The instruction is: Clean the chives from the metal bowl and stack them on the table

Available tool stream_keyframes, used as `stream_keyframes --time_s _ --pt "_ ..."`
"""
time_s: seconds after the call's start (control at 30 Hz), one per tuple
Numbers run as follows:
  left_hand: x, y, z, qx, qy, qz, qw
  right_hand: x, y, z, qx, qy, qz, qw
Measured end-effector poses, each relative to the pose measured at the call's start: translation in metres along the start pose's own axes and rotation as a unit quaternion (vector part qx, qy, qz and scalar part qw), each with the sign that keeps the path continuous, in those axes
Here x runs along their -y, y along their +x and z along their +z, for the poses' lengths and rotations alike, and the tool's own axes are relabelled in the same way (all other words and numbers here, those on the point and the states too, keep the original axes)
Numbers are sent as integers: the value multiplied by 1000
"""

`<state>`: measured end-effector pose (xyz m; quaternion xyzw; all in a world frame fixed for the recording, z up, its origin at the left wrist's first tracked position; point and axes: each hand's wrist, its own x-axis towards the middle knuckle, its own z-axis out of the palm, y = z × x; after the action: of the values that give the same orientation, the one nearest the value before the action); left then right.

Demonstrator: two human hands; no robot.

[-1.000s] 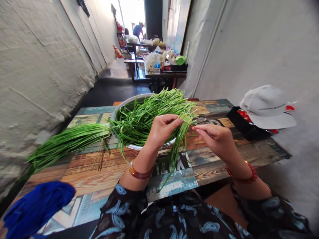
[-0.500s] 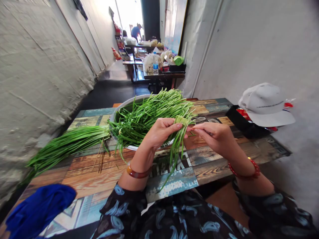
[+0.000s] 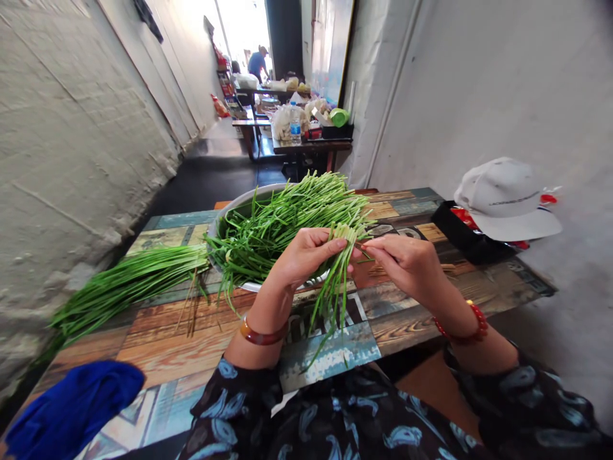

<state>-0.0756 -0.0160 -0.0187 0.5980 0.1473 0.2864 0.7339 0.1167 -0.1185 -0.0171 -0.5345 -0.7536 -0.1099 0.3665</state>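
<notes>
My left hand (image 3: 311, 252) is closed round a small folded bunch of garlic chives (image 3: 341, 271), whose ends hang down over the table edge side. At the right of that bunch, my right hand (image 3: 402, 259) pinches a thin brown bamboo skewer (image 3: 364, 246); most of it is hidden by the fingers and the chives. Just behind both hands, a metal basin (image 3: 225, 214) holds a large heap of garlic chives (image 3: 297, 217). A long bundle of chives (image 3: 129, 281) lies on the table left of the basin.
Loose thin skewers (image 3: 193, 306) lie on the wood-patterned table (image 3: 163, 345). A blue cloth (image 3: 76, 406) lies front left. A grey cap (image 3: 502, 195) rests on a black box (image 3: 460, 233) at the right. Farther back stand a table with a water bottle (image 3: 295, 124) and a person (image 3: 257, 62).
My right hand has moved slightly left, closer to the bunch. The hanging chive ends have spread a little to the left. My view has shifted slightly.
</notes>
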Motion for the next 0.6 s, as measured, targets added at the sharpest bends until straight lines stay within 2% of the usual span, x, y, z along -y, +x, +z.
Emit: stream_keyframes --time_s 0.17,0.47,0.6 --pt "1 1 -1 -4 -17 31 999 0 0 -1 0 15 5 1000" --pt "5 4 4 -36 -21 -5 999 3 -2 0 11 22 22 999" --pt "6 6 4 -48 -30 -13 998 5 0 1 1 2 6 1000"
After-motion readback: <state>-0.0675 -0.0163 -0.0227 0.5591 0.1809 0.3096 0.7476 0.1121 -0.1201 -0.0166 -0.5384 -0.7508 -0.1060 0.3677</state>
